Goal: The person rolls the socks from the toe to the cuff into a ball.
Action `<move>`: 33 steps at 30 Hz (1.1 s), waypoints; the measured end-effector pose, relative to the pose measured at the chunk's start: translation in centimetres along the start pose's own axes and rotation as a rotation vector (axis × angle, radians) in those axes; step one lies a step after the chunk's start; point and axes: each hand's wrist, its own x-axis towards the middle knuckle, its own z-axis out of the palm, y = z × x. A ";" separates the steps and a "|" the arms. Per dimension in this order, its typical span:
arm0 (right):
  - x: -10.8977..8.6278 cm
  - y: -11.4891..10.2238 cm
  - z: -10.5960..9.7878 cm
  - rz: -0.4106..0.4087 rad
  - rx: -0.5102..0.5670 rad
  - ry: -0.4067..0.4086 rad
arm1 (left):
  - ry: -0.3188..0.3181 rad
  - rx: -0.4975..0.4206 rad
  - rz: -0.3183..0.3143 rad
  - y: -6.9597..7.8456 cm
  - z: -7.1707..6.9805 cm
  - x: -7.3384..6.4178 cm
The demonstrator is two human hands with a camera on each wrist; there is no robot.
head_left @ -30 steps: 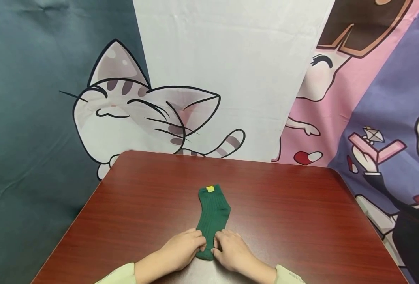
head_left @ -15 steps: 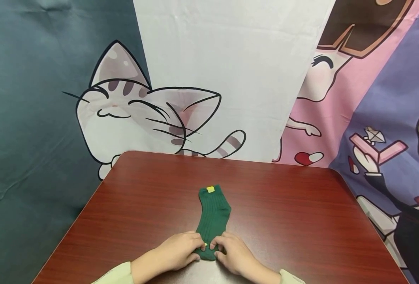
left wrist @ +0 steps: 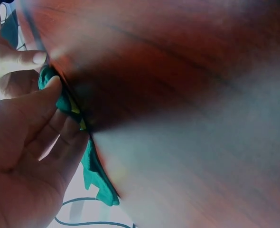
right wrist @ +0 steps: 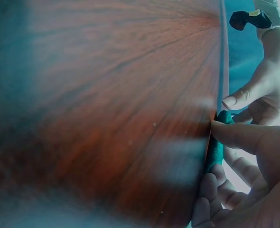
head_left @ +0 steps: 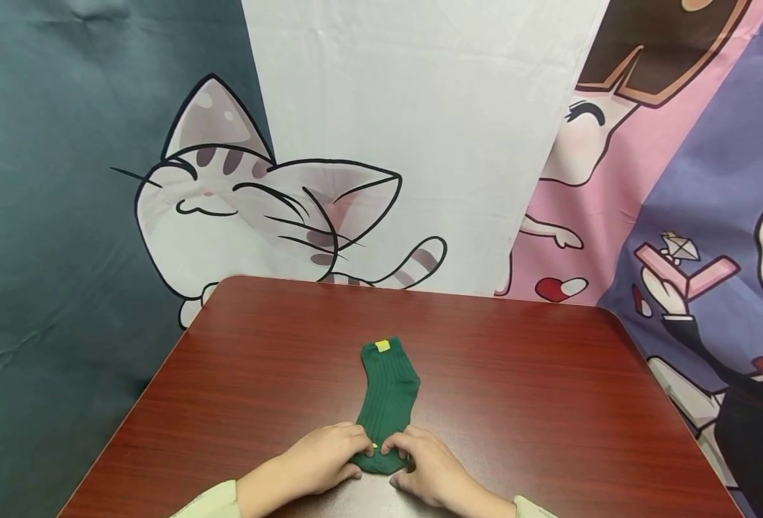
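A green ribbed sock (head_left: 387, 399) lies flat on the table, its yellow tag (head_left: 382, 345) at the far end. A smaller yellow patch (head_left: 375, 446) shows between the hands. My left hand (head_left: 326, 457) rests bent fingertips on the left side of the near end, thumb low by its edge. On the right side my right hand (head_left: 429, 464) does the same, its thumb spread toward the near edge. The left wrist view shows the sock (left wrist: 96, 175) edge-on beneath thumb and fingers. In the right wrist view the sock (right wrist: 217, 154) lies between thumb and fingertips.
The reddish-brown wooden table (head_left: 258, 345) extends around the sock on all sides. Behind it hangs a printed cloth (head_left: 420, 129) with a cartoon cat. A small dark object (right wrist: 247, 20) sits at the other arm's sleeve in the right wrist view.
Both hands have loosened slightly at the near end. The thumbs have moved farther from the fingers, and the small yellow patch has come into sight. The sock's far part stays put.
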 end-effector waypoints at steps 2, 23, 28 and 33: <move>0.1 0.0 0.0 -0.001 -0.007 0.006 | 0.013 0.014 0.003 0.0 0.0 0.0; 0.9 -0.1 0.3 -0.025 -0.048 0.048 | 0.011 0.106 -0.029 0.2 0.2 0.6; 1.0 0.1 0.2 -0.025 -0.014 0.065 | -0.027 0.109 -0.071 0.4 0.1 0.8; 1.1 0.2 0.1 -0.038 -0.042 0.100 | -0.031 0.098 -0.110 0.5 0.2 0.9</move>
